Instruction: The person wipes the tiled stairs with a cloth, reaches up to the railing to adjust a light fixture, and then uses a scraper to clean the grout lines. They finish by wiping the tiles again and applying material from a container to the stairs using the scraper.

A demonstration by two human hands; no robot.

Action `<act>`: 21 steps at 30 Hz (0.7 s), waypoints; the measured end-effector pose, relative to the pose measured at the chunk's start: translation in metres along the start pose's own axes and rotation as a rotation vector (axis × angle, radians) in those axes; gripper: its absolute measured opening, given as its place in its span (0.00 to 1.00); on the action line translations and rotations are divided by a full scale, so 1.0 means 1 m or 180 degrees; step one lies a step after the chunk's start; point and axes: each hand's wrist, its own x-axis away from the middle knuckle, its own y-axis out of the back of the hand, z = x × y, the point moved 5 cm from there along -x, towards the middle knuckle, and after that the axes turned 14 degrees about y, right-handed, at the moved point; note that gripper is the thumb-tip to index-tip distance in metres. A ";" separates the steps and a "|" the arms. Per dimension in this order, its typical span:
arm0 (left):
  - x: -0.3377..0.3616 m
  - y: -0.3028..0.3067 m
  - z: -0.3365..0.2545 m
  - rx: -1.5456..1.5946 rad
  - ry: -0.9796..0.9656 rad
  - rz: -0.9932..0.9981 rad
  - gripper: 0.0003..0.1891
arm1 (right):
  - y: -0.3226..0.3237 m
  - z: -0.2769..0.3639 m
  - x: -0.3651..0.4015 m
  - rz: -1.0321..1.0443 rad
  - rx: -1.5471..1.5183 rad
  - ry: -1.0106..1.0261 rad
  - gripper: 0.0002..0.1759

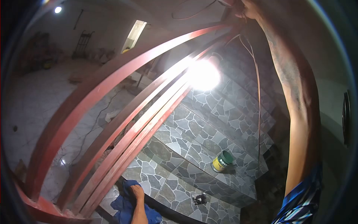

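My right arm stretches up the right side to my right hand (250,10), at the upper end of several red metal bars (149,52). Its fingers look closed, but shadow and the frame's edge hide what they hold. Low in the view, my left hand (137,192) is closed over bunched blue cloth (125,203), its fingertips hidden. The curved bars run down to a red crosspiece (41,211) at lower left. A thin reddish wire (257,86) hangs below my right hand.
Stone-patterned tiled steps (179,130) descend beneath the bars. A green-and-yellow can (222,162) stands on one step; a small dark, patterned item (198,198) lies on another. A dark curved rail (169,212) passes by my left hand. A glaring lamp (204,74) washes out the centre.
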 end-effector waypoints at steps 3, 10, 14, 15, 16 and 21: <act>-0.007 0.043 -0.034 -0.0100 0.0720 0.0949 0.24 | 0.001 -0.004 -0.018 0.0134 -0.0270 -0.0106 0.37; 0.060 0.124 -0.078 0.0758 0.1363 0.1794 0.23 | 0.004 -0.012 -0.042 0.0770 -0.1034 -0.0474 0.26; 0.124 0.199 -0.158 0.0643 0.1352 0.2169 0.19 | 0.024 0.029 -0.014 0.1303 -0.1036 -0.0463 0.23; 0.136 0.211 -0.164 0.0575 0.1285 0.2324 0.18 | 0.029 0.039 -0.016 0.1549 -0.0951 -0.0348 0.22; 0.148 0.240 -0.206 0.0076 0.1161 0.2297 0.18 | 0.018 0.021 -0.029 0.1636 -0.0699 -0.0020 0.23; 0.160 0.308 -0.286 0.0190 0.0753 0.2203 0.19 | 0.001 0.008 -0.054 0.1148 -0.0584 0.0847 0.19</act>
